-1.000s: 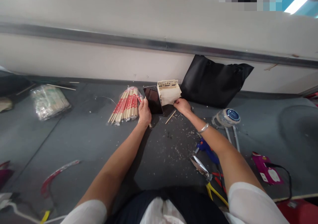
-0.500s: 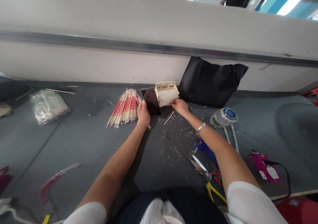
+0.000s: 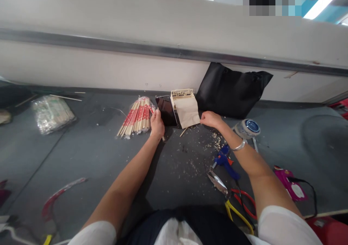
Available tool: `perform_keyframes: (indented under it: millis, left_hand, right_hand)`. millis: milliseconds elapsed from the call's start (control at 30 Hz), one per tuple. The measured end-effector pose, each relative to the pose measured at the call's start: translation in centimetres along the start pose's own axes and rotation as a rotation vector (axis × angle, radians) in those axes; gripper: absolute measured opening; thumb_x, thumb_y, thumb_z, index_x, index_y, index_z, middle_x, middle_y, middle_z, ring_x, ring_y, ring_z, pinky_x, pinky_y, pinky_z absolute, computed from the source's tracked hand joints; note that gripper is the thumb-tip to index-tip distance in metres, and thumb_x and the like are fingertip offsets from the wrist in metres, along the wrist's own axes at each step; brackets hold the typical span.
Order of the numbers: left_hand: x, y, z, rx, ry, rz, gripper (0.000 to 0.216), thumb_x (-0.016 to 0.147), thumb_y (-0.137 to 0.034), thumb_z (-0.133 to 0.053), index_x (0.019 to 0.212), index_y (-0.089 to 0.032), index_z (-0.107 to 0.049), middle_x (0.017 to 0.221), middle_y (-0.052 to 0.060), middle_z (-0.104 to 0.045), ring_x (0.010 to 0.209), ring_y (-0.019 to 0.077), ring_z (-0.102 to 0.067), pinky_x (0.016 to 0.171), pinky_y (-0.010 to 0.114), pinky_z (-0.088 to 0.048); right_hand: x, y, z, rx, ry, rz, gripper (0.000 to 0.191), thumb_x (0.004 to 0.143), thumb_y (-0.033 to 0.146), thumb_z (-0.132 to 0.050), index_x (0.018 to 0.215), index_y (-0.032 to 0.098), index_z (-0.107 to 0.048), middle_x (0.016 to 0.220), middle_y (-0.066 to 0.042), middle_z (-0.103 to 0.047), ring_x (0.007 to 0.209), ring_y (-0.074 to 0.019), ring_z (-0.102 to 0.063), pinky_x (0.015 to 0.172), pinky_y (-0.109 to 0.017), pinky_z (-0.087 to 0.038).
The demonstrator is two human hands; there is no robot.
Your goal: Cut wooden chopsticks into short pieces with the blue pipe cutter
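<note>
Rightward, toward 3 o'clock, the right hand (image 3: pixel 210 119) has drawn the tan sheet (image 3: pixel 187 112) out flat, pinching its corner. The sheet leans on the lattice box (image 3: pixel 181 92) at 12 o'clock. The left hand (image 3: pixel 157 124) grips the dark phone (image 3: pixel 165 109) beside it. Spreading seems under way; any further pull calls for steadying the box

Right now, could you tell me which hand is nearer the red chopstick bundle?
Left. The left hand is beside the chopstick bundle, holding the phone; the right hand lies farther, past the paper.
</note>
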State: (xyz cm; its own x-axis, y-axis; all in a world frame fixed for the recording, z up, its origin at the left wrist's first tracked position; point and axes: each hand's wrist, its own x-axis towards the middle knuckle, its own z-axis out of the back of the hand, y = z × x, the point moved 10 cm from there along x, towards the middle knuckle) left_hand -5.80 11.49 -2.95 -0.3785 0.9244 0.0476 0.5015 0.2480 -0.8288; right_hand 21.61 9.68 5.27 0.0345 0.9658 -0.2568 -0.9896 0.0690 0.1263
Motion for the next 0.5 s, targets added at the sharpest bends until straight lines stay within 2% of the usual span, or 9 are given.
perform_keyframes:
  millis: [100, 267, 333, 400, 500]
  left_hand:
    - [0.1, 0.1, 0.0, 0.014, 0.008, 0.009, 0.048, 0.071, -0.065, -0.082, 0.070, -0.021, -0.062, 0.065, -0.004, -0.053, 0.067, 0.0120, -0.052, 0.067, 0.024, -0.050]
    - [0.0, 0.0, 0.0, 0.039, -0.001, 0.002, 0.049, 0.072, -0.066, -0.080, 0.070, -0.021, -0.061, 0.067, -0.003, -0.053, 0.070, 0.0137, -0.050, 0.070, 0.026, -0.048]
    - [-0.1, -0.1, -0.1, 0.052, -0.005, -0.003, 0.047, 0.074, -0.065, -0.078, 0.071, -0.021, -0.061, 0.068, -0.003, -0.053, 0.071, 0.0146, -0.051, 0.071, 0.027, -0.047]
    - [-0.2, -0.3, -0.2, 0.068, -0.005, -0.011, 0.047, 0.077, -0.065, -0.076, 0.071, -0.021, -0.061, 0.068, -0.002, -0.052, 0.072, 0.0151, -0.050, 0.070, 0.027, -0.046]
    - [-0.3, -0.6, -0.2, 0.094, -0.005, -0.040, 0.049, 0.078, -0.066, -0.075, 0.069, -0.021, -0.059, 0.066, -0.003, -0.048, 0.070, 0.0150, -0.047, 0.067, 0.027, -0.043]
  right_hand:
    - [0.1, 0.7, 1.6, -0.032, -0.046, 0.003, 0.011, 0.081, 0.028, -0.067, 0.082, 0.023, -0.076, 0.100, -0.008, -0.079, 0.094, -0.0239, -0.072, 0.068, -0.027, -0.048]
    - [1.9, 1.5, 5.0, 0.065, -0.329, -0.036, 0.025, 0.095, 0.034, -0.058, 0.108, 0.018, -0.072, 0.111, -0.014, -0.076, 0.106, -0.0279, -0.070, 0.084, -0.035, -0.054]
    - [3.3, 0.9, 4.4, 0.231, -0.338, -0.081, 0.025, 0.097, 0.035, -0.058, 0.107, 0.015, -0.071, 0.107, -0.015, -0.076, 0.102, -0.0266, -0.072, 0.081, -0.033, -0.056]
    - [4.6, 0.5, 2.7, 0.430, -0.264, -0.105, 0.027, 0.100, 0.036, -0.055, 0.100, 0.015, -0.070, 0.096, -0.013, -0.077, 0.088, -0.0219, -0.074, 0.071, -0.027, -0.056]
    - [5.5, 0.7, 0.8, 0.544, -0.201, -0.097, 0.036, 0.104, 0.039, -0.047, 0.090, 0.015, -0.069, 0.081, -0.009, -0.075, 0.071, -0.0167, -0.072, 0.057, -0.021, -0.051]
